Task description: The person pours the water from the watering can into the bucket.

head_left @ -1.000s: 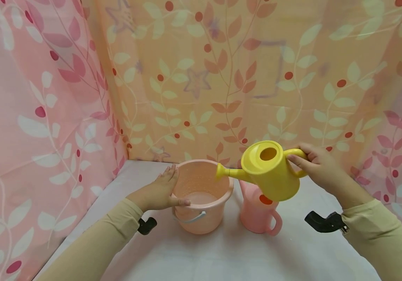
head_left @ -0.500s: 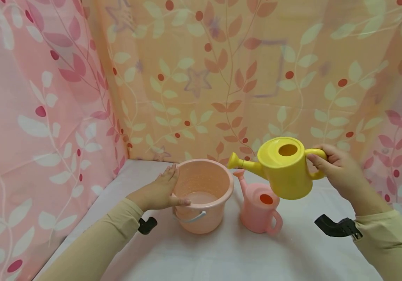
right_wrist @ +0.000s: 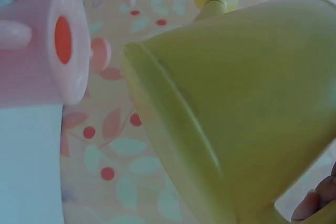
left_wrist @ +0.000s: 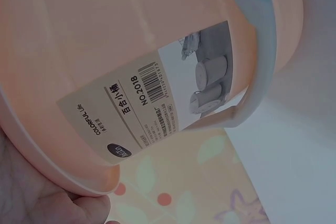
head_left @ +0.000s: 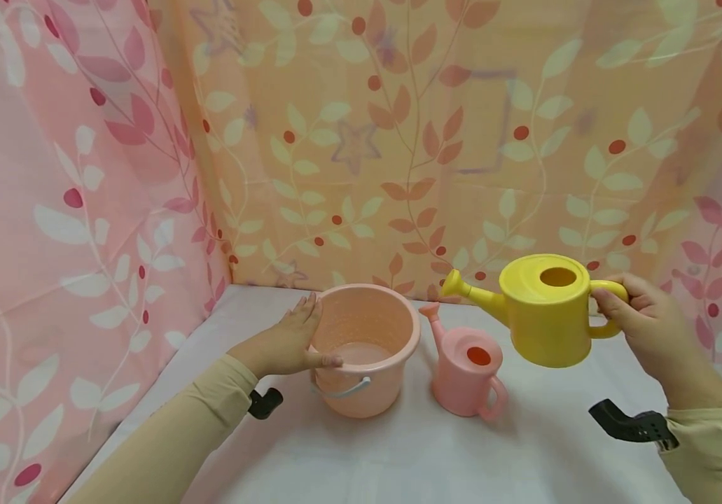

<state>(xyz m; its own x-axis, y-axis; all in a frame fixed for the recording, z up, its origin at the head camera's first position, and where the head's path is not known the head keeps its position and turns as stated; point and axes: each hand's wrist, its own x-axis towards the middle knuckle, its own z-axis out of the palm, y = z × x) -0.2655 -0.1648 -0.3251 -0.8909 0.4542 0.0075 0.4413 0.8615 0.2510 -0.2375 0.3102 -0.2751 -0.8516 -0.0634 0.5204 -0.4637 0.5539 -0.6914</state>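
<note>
My right hand (head_left: pixel 653 329) grips the handle of a yellow watering can (head_left: pixel 550 329), held upright above the table at right, spout to the left. In the right wrist view the yellow can (right_wrist: pixel 252 93) fills much of the frame, with part of the hand (right_wrist: pixel 317 200) at its handle. My left hand (head_left: pixel 288 343) rests on the left rim of a peach bucket (head_left: pixel 367 395), fingers extended and thumb along the front rim. A label shows on the bucket (left_wrist: pixel 68 30) in the left wrist view. Between bucket and yellow can stands a pink watering can (head_left: pixel 461 378).
A white cloth-covered table (head_left: pixel 398 462) lies beneath everything. Behind it hangs an orange leaf-patterned curtain (head_left: pixel 361 175), with a pink one (head_left: pixel 71 280) along the left. The bucket's light-blue handle (head_left: pixel 348 390) hangs down in front.
The right hand has carried the yellow watering can rightward, from over the bucket and past the pink can, and its tilt has levelled out. The left hand and bucket have hardly moved.
</note>
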